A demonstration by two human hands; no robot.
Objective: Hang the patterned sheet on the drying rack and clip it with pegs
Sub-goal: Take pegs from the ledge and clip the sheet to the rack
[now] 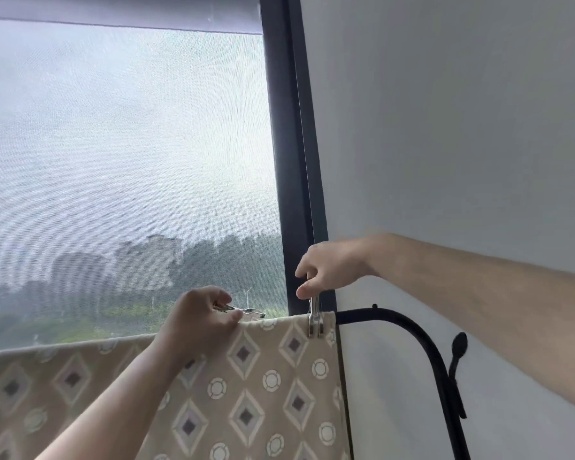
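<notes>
A beige patterned sheet (263, 386) with diamonds and circles hangs over the top bar of a black drying rack (409, 330). My right hand (329, 270) pinches the top of a metal peg (315, 318) that stands upright, clamped over the sheet's right corner on the bar. My left hand (200, 318) holds a second metal peg (246, 312) lying sideways at the sheet's top edge, its jaws pointing right. The bar under the sheet is hidden.
A window with a mesh blind (123, 161) fills the left, with a dark frame (289, 161) beside it. A grey wall (462, 127) stands right. The rack's curved end carries a black strap (457, 370).
</notes>
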